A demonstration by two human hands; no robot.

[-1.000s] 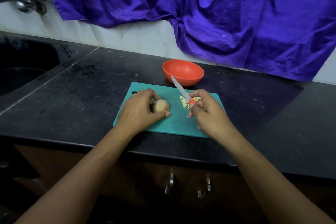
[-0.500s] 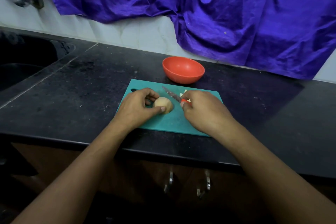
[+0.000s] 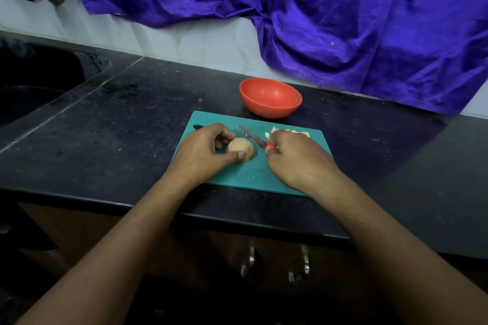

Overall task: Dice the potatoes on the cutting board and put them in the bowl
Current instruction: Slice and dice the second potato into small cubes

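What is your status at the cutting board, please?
Left hand steadying potato; right hand gripping knife. Diced pieces on board, bowl empty. Nothing in the way.

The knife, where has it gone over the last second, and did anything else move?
The right hand swung the knife from pointing up toward the bowl down and leftward; its blade now lies low beside the potato. The left hand kept holding the potato, which barely shifted. Bowl, cutting board and diced pieces stayed put.
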